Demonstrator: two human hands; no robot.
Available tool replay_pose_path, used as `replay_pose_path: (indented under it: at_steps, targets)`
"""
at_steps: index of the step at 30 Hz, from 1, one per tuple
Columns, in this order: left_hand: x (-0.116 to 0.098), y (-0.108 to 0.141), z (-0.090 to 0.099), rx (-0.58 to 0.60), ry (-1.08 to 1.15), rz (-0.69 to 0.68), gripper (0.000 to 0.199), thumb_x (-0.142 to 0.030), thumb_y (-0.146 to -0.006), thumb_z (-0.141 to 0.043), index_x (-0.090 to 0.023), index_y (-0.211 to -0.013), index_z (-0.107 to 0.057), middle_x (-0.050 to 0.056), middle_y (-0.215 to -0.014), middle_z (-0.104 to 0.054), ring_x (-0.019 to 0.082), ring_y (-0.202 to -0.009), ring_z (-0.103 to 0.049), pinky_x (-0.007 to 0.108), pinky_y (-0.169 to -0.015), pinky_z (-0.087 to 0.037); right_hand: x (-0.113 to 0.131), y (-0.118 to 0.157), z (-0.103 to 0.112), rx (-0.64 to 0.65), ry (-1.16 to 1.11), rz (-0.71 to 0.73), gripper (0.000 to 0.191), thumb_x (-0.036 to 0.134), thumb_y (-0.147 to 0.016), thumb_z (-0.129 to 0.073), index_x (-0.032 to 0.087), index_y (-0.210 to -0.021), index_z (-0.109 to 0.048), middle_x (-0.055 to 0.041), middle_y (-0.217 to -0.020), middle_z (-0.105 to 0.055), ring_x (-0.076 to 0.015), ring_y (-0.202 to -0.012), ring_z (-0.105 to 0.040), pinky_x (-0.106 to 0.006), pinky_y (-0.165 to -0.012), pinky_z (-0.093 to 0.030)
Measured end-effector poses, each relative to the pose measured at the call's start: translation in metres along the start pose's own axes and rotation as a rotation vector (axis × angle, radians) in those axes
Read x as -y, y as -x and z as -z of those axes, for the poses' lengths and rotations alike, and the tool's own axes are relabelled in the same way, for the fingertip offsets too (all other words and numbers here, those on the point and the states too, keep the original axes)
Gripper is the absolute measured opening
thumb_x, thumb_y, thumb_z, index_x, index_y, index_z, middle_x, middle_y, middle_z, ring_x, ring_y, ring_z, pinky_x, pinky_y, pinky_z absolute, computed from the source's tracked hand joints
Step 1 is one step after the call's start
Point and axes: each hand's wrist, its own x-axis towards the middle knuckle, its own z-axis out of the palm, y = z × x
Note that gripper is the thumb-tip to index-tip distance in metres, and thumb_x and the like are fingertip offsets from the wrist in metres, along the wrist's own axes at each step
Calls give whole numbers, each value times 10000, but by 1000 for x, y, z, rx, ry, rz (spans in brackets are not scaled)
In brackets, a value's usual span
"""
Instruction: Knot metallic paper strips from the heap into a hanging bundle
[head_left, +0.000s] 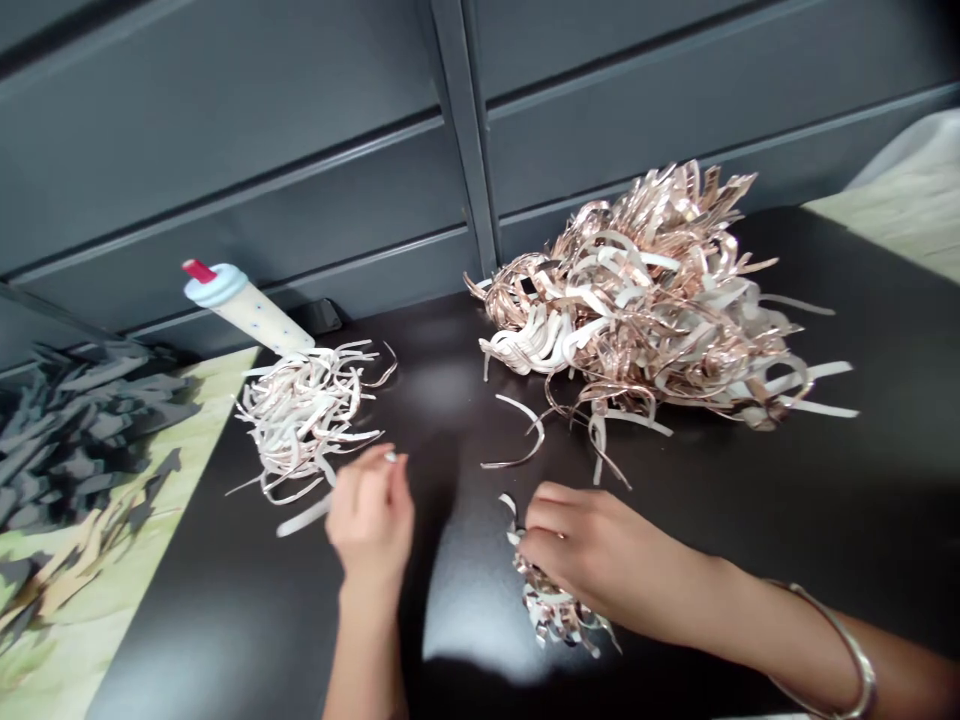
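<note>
My left hand is closed, its fingertips pinched together beside the small pile of white and rose-gold strips. A pale strip sticks out on the left side of that hand. My right hand, with a bangle on its wrist, curls over a small bunch of short curly strips at the front of the dark table. Its fingers are closed on this bunch, and their tips are partly hidden. Behind the right hand lies a large heap of rose-gold and white strips.
A pale tumbler with a blue lid stands at the back left of the dark table, near a small black object. Dark grey strips lie on a green surface at far left. Grey panels rise behind.
</note>
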Motion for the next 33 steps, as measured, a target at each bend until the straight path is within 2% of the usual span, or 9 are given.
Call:
replay_pose_path:
  at_steps: [4,9,11,14,17,20,23,27,33]
  targets:
    - [46,9,-3,207,-296,351,157,-146,-829,-559,-146,-951,-656,98,-778,-692,263,-776,-620,353,-679,-477,-5,31,-15,143,84,51,94,80,-819,-600,150,-879,-620,-60,-843,-629,-213,-845,-558,-319,-691,-486]
    - [58,20,-2,583,-460,584,294,-102,-819,-470,-131,-1009,-693,165,-953,-695,355,-940,-601,528,-867,-430,-17,43,-12,-23,-116,-28,188,84,-900,-452,154,-917,-625,-90,-953,-635,-192,-902,-583,-298,-772,-516]
    - [54,20,-4,621,-445,621,370,-70,-781,-474,-120,-1095,-663,198,-1120,-649,396,-1023,-569,601,-907,-385,-26,35,-12,-100,-89,-113,249,38,-880,-417,140,-968,-626,-109,-1001,-629,-196,-893,-606,-304,-769,-534]
    - [43,15,-6,497,-344,594,426,-43,-746,-469,-112,-1131,-638,207,-1240,-576,389,-1098,-537,583,-943,-383,-42,15,-22,-71,59,-247,376,-48,-807,-413,110,-1103,-581,-136,-1106,-593,-203,-896,-635,-321,-800,-551]
    - [26,9,-9,308,-93,491,322,-100,-800,-457,-124,-1051,-657,169,-1161,-593,299,-1098,-553,443,-951,-434,-54,-4,-38,28,199,-370,385,-89,-771,-427,103,-1067,-581,-155,-1151,-559,-197,-855,-647,-305,-769,-553]
    - [4,5,-10,315,229,524,245,-203,-849,-467,-174,-995,-663,99,-1044,-626,217,-954,-604,329,-800,-503,-61,-14,-48,32,195,-408,261,-76,-794,-446,119,-865,-604,-145,-1077,-574,-192,-830,-638,-296,-755,-536]
    - [-17,4,-11,485,620,740,234,-339,-857,-498,-170,-858,-660,47,-800,-639,149,-682,-597,246,-599,-478,-60,-17,-46,-173,-105,-366,215,0,-860,-467,162,-791,-591,-60,-897,-595,-152,-782,-618,-264,-738,-514]
    - [-38,5,-8,869,1249,1174,557,-607,-838,-460,-119,-611,-602,1,-475,-517,60,-377,-416,169,-373,-279,-50,-23,-35,-434,-492,-288,191,23,-852,-510,184,-774,-579,-9,-786,-588,-126,-731,-587,-238,-689,-494]
    - [-57,10,-7,1152,2006,1586,463,-539,-658,-739,-101,-586,-606,-41,-383,-456,13,-288,-319,122,-284,-173,-38,-27,-36,-367,-535,-72,177,112,-927,-448,185,-875,-600,-59,-917,-584,-141,-834,-584,-261,-744,-506]
